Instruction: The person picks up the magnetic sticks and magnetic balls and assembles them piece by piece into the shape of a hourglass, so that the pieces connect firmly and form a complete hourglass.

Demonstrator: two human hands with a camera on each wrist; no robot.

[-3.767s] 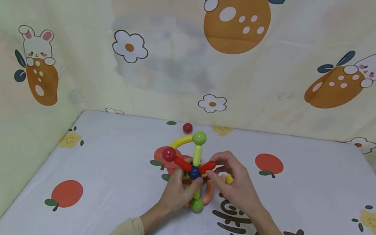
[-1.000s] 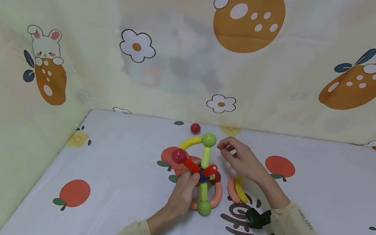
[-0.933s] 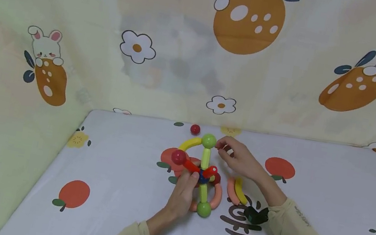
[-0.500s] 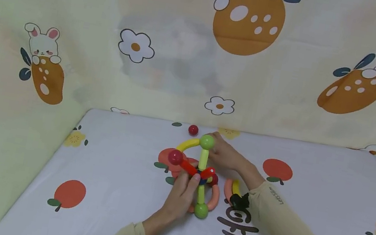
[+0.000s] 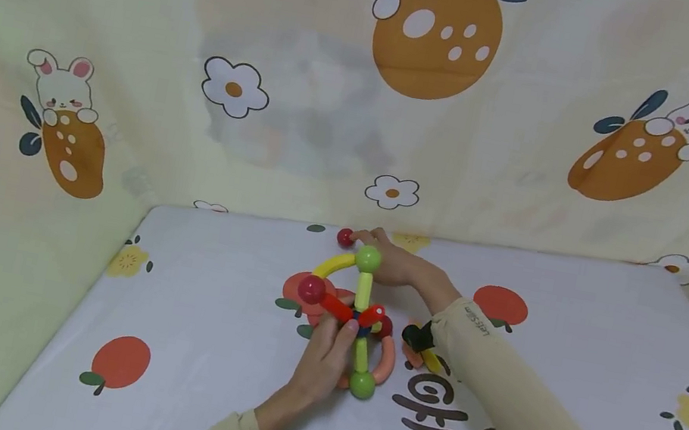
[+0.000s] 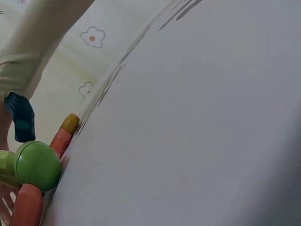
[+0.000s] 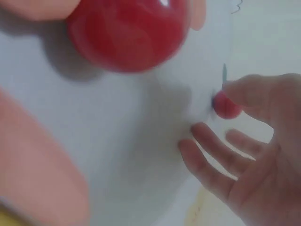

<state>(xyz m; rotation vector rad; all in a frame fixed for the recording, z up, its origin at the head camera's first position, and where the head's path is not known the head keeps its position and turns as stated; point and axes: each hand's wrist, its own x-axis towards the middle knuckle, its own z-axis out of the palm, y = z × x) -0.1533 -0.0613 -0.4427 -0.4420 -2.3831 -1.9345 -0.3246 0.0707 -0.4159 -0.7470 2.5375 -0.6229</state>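
A toy of magnetic sticks and balls stands mid-table, with a blue ball at its centre. My left hand grips it there, thumb in front; the other fingers are partly hidden. Red sticks, green sticks and a green ball belong to the toy. Behind it, my right hand reaches to a loose red ball near the back edge. In the right wrist view its fingers are spread, and the thumb overlaps the loose red ball. The toy's own red ball looms close there.
A loose pink curved stick and a yellow curved stick lie right of the toy, partly covered by the right wrist camera. A patterned cloth hangs behind the table.
My right hand has left the toy's red stick and moved back and left, behind the toy, to the loose red ball. The left hand keeps its grip on the toy.
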